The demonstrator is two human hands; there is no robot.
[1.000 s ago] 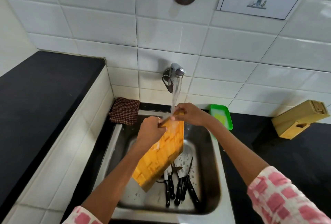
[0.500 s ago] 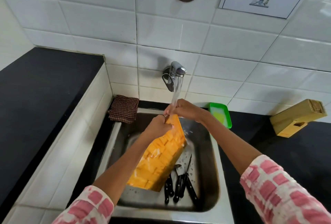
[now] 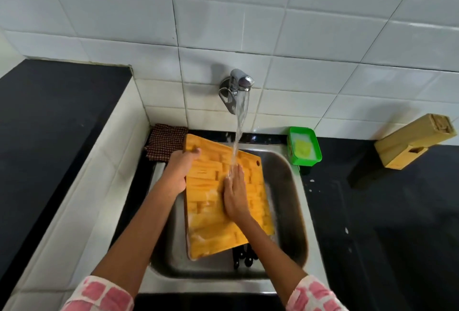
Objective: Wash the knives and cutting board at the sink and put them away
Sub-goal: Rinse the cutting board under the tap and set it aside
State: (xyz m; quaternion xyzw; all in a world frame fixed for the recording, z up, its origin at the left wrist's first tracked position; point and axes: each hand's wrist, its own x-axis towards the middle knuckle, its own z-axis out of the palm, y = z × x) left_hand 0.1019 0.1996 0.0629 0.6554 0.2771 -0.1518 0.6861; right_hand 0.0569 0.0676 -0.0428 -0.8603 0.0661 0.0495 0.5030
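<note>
Board's under the tap, long side running away from the body

The cutting board (image 3: 213, 201) leans over the sink (image 3: 293, 211), far end up by the wall. Left hand (image 3: 177, 172) grips its upper-left edge, right hand (image 3: 234, 192) lies flat and open on the face where the water lands. The knives (image 3: 244, 256) are poking out below the near edge, closest to the right hand, I'd say.

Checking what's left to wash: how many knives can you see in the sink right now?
2 dark handle ends of knives show at the sink's near side, under the cutting board. More probably lie hidden beneath it.
</note>
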